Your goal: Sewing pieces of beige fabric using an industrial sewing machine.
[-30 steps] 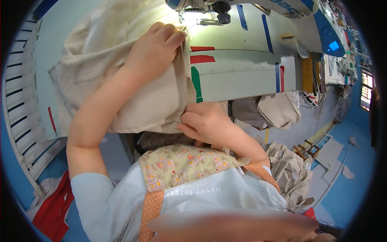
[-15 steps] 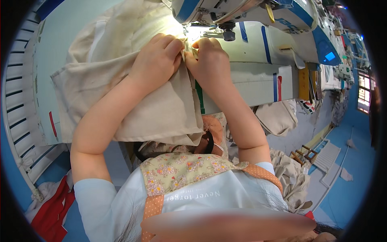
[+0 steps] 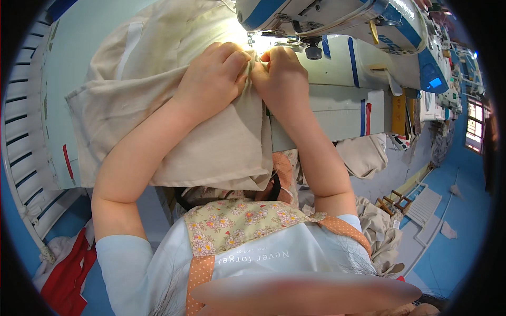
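Beige cloth (image 3: 211, 142) lies across the sewing table and hangs over its near edge. My left hand (image 3: 216, 73) is closed on the cloth near its right edge, just short of the lit needle area. Close beside it, my right hand (image 3: 279, 73) pinches the same edge, with the fingertips partly hidden. Right above both hands is the white and blue sewing machine (image 3: 337, 18), its lamp shining on the cloth. A white strip (image 3: 129, 50) shows on the cloth at the far left.
A white slatted rack (image 3: 23, 131) runs along the left side. More beige cloth (image 3: 363, 155) hangs below the table at right, and a heap of it (image 3: 379, 231) lies lower. Red and white fabric (image 3: 68, 268) sits at lower left. Other machines stand at far right.
The machine and table appear shifted slightly right in the picture. Both hands, still on the cloth edge, also appear slightly farther right and closer together.
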Demonstrator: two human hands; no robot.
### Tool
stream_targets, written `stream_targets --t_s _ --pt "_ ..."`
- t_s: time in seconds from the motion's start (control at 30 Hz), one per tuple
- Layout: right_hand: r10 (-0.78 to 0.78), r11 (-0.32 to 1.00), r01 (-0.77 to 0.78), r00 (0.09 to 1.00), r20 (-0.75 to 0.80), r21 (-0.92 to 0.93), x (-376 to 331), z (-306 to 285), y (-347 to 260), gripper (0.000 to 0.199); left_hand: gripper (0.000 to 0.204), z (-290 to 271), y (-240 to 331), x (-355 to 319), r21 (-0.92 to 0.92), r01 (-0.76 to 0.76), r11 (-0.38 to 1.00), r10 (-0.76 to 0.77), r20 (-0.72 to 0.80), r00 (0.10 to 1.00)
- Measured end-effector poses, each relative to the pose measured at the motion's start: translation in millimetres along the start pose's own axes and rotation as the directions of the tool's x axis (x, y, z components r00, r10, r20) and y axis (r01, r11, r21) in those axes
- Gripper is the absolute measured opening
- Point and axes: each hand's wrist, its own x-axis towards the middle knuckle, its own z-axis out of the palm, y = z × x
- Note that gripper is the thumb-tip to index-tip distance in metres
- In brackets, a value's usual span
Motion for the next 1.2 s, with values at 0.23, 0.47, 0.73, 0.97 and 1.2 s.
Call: stream_targets --t_s 0.23,0.47,0.73,0.97,1.2 --pt "0.085 0.996 -0.085 0.996 -0.005 0.021 10.0 -0.4 6.1 0.014 0.041 2.4 -0.3 -1.1 0.042 -0.017 0.999 0.016 0.007 1.000" --pt "0.257 0.931 -0.270 0.963 0.082 0.245 12.7 -9.2 2.2 0.015 0.042 -0.6 6.8 2.1 0.118 0.025 0.993 -0.037 0.102 0.994" --pt "0.082 0.974 -0.102 0.991 0.104 0.202 -3.2 -12.6 -2.0 0.012 0.044 -4.4 5.1 2.0 0.083 0.000 0.997 -0.008 0.095 0.995" --pt "0.308 0.820 -0.369 0.929 0.206 0.437 -37.2 -25.8 -3.9 0.018 0.051 -5.7 6.1 -0.2 0.107 -0.050 0.993 0.037 0.116 0.993" --pt "0.394 0.729 -0.508 0.860 0.325 0.459 -51.5 -38.5 -11.3 0.018 0.063 -16.7 21.2 -8.8 0.219 -0.068 0.973 0.016 0.233 0.972"
